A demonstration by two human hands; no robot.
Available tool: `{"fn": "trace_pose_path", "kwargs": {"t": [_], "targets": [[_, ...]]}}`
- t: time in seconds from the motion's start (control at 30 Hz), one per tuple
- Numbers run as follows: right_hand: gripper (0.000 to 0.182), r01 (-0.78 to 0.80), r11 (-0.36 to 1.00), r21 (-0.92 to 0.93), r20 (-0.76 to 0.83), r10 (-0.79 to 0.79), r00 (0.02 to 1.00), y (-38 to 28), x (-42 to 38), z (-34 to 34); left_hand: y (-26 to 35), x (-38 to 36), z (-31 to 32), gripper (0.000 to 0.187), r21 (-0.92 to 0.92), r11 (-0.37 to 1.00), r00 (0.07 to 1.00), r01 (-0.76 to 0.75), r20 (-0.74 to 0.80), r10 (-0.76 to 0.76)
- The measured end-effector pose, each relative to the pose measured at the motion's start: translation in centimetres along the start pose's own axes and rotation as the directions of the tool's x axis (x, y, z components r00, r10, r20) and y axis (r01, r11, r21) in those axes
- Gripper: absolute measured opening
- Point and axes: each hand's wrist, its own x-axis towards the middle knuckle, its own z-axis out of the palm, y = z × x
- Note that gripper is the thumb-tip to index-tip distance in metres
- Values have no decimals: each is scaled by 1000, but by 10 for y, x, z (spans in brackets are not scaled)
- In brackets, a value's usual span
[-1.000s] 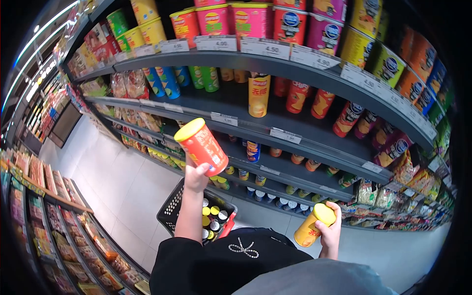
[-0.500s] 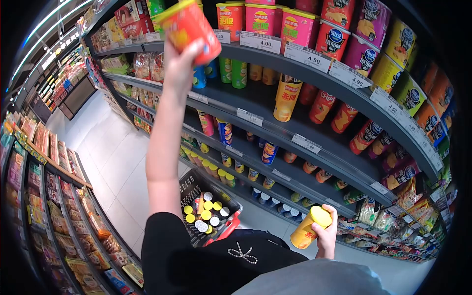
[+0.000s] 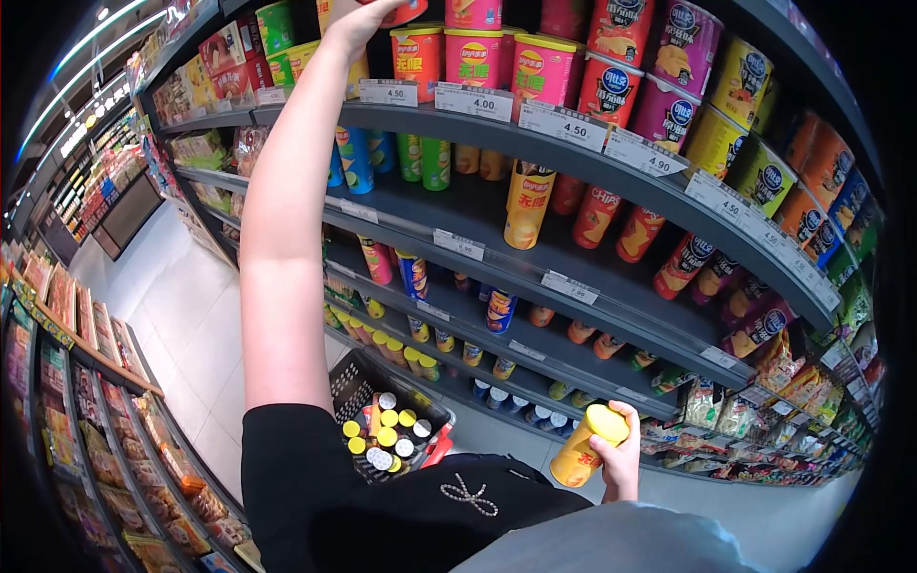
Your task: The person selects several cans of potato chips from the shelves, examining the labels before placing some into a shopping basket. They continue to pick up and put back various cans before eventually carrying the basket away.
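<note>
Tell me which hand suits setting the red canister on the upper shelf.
Left, likely: the left hand holds the red canister by that shelf; the right hand, low down, holds a yellow canister.

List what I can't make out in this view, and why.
Head view:
- Red can: upper part, cut off by the top edge.
- Left hand: full grip, cut off there too.
- Right hand: some fingers, hidden behind the yellow can.
- Lidded cans in the basket: most labels, hidden by crowding.
- Price tags: fine print, too small.

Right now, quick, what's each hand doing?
Left hand: closed on a red round can, mostly out of view.
Right hand: closed on a yellow cylindrical can with a yellow lid.
</note>
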Motion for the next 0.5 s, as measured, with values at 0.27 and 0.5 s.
{"fn": "trace_pose_path", "kwargs": {"t": [0.27,0.5], "targets": [[62,4,1000,6,-38,-4,999,1,-2,-4,-13,-1,8,34,-177,945,961,276,81,-265],[62,27,1000,9,-60,-26,998,3,3,-5,-27,23,19,49,61,981,982,184,-56,-181]]}}
